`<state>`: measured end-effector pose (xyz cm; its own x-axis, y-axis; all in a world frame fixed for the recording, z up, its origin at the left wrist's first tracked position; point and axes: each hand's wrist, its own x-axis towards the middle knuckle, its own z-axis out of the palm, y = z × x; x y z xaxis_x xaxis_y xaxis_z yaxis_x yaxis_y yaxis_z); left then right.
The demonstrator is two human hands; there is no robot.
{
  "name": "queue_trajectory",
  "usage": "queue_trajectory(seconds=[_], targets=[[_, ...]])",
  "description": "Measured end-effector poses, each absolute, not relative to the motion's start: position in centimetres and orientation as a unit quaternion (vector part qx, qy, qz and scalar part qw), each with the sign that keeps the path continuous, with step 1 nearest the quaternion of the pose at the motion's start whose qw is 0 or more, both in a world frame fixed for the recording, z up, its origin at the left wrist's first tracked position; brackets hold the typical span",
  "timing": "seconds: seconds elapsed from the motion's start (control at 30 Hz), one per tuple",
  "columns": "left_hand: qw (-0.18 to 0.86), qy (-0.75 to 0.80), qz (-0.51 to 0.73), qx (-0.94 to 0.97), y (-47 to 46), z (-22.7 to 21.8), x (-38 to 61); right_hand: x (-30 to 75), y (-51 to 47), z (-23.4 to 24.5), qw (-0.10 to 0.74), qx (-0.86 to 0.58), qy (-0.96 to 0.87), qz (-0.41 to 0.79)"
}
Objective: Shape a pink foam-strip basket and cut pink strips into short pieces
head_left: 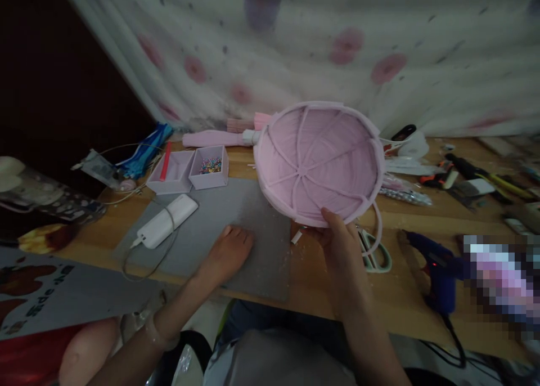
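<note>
My right hand pinches the lower rim of a shallow, round pink ribbed bowl, thumb inside and fingers behind. The bowl is raised and tilted so that its inside faces me; thin ribs run from a hub to the rim. From its right side a pink strip hangs in a loop, over a pair of scissors with pale green handles. My left hand rests palm down on the grey mat, its fingers curled in, with nothing visible in them.
A white power bank with a cable lies on the mat. Behind it stand two small boxes, one with a red stick, one with beads. At right are a blue glue gun with a lit red light, pliers and loose tools.
</note>
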<state>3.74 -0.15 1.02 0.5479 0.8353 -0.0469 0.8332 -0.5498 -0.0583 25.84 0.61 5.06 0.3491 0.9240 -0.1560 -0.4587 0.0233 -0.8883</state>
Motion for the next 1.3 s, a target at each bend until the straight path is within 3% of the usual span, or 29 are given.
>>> queue_trajectory(seconds=[0.53, 0.77, 1.3], targets=[[-0.195, -0.567, -0.214, -0.771, 0.2, 0.2, 8.0, 25.7, 0.2, 5.5, 0.68, -0.479, -0.239, 0.501], [-0.187, -0.631, -0.227, -0.718, 0.2, -0.3, 9.5, 26.3, 0.0, 4.9, 0.68, -0.466, -0.233, 0.515], [-0.218, -0.614, -0.216, -0.727, 0.2, 0.4, 9.1, 28.0, 0.4, 5.0, 0.697, -0.477, -0.205, 0.495]])
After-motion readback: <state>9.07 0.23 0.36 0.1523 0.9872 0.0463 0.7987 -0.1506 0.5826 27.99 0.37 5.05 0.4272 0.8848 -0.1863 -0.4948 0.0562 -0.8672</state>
